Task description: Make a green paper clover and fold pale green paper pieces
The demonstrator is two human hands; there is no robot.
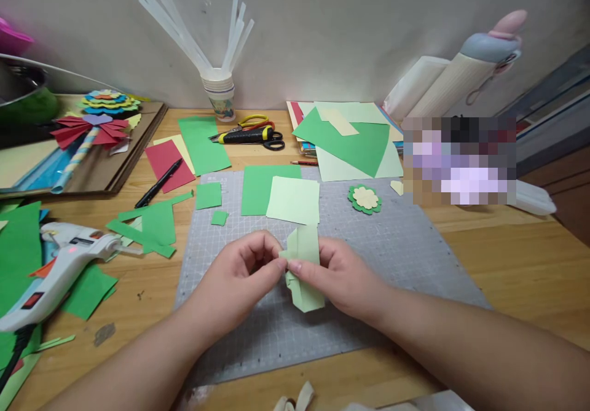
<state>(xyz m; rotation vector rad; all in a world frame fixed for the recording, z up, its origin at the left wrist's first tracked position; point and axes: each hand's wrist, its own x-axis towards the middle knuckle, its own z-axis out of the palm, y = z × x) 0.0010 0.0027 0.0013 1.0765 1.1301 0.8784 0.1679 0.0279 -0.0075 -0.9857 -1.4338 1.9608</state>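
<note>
Both hands pinch one folded strip of pale green paper (pixel 305 257) over the grey cutting mat (pixel 405 257). My left hand (pixel 239 276) grips its left edge between thumb and fingers. My right hand (pixel 338 273) holds its right side with curled fingers. The strip is pleated and stands upright, its lower end hanging below the hands. Beyond the hands, a pale green square (pixel 294 199) lies partly on a darker green sheet (pixel 258 187) on the mat.
A white glue gun (pixel 55 270) rests at left among green scraps. Scissors (pixel 251 134), a black pen (pixel 159 182), a cup of glue sticks (pixel 220 94), a paper flower (pixel 365 199), stacked paper sheets (pixel 354 144) and paper crafts on cardboard (pixel 99 116) lie further back.
</note>
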